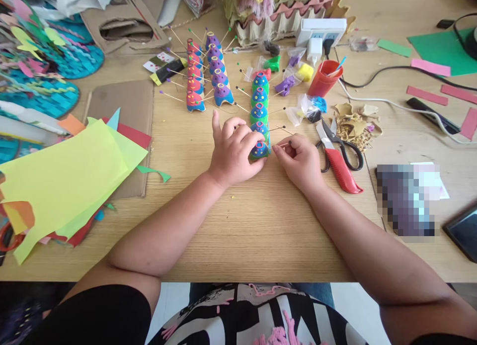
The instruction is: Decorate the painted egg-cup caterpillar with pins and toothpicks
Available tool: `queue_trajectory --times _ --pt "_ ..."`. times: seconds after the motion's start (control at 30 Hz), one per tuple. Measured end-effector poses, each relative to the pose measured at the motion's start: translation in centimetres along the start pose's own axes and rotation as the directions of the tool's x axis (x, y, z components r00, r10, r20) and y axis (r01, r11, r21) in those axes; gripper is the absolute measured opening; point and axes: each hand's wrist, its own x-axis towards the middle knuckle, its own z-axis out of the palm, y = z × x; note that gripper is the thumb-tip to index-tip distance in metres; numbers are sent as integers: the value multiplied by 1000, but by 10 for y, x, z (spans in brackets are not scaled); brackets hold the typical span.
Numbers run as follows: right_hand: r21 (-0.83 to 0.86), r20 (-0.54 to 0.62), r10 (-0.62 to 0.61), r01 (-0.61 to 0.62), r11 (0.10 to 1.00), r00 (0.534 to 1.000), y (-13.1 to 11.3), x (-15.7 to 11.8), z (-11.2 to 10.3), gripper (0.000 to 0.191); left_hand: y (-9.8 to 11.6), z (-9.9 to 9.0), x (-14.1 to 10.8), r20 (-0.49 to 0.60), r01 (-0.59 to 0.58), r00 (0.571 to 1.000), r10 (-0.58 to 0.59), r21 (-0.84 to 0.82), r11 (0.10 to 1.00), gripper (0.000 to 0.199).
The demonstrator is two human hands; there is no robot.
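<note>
A blue-and-green egg-carton strip (259,111) with several humps, each with dotted eyes and a ring on top, stands on the table. My left hand (233,151) grips its near end, thumb and index finger around the last hump. Close to that hump's right side, my right hand (300,161) pinches a thin stick with a dark tip (286,144). Similar sticks poke out from the strip's sides. Beyond my left hand stand a finished-looking red-and-blue strip (194,76) and a purple strip (219,71), both bristling with tipped sticks.
Scissors (341,141) and a red-handled knife (341,168) lie right of my right hand. Behind them are a red cup (324,78), bagged clay (285,85) and a power strip (320,29). Yellow paper (74,171) covers cardboard (122,101) at left.
</note>
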Motion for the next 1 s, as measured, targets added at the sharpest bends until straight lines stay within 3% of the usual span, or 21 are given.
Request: queue_trajectory --times 0.57,1.0 --pt "1 6 -68 68 998 998 -3 -3 6 15 -3 -1 2 -2 -31 1000 31 32 999 30" --pt "126 77 80 -89 988 994 -3 2 6 19 -3 -1 2 22 -13 1000 13 28 1000 30"
